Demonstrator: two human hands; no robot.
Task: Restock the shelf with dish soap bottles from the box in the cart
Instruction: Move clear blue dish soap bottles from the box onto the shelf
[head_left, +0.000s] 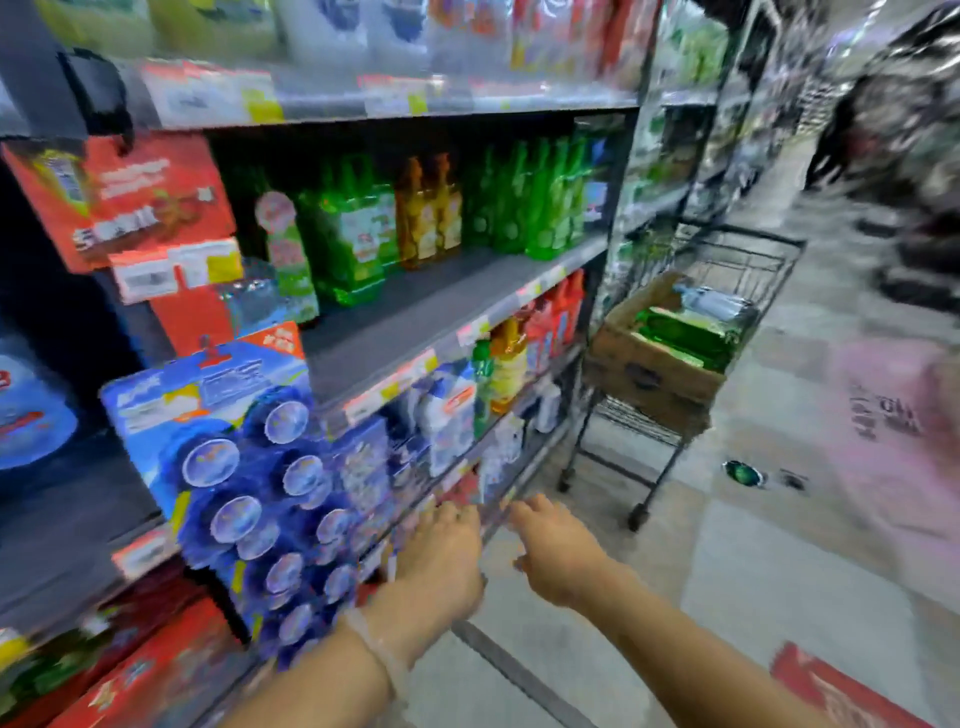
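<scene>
The frame is motion-blurred. Green dish soap bottles (680, 338) lie in a cardboard box (652, 376) inside a black wire cart (691, 332) at the end of the aisle. On the middle shelf (415, 322) stand green bottles (353, 234), orange bottles (428, 210) and taller green bottles (535, 200), with bare grey shelf in front of them. My left hand (441, 556) and my right hand (556, 545) reach forward low, side by side, fingers relaxed and holding nothing, well short of the cart.
Hanging blue toilet-block packs (249, 467) and a red pack (130, 202) jut out at the left. Lower shelves hold orange, red and white bottles (511, 358). A small dark round object (743, 474) lies on the tiled floor. A blurred figure in pink (898, 426) stands at right.
</scene>
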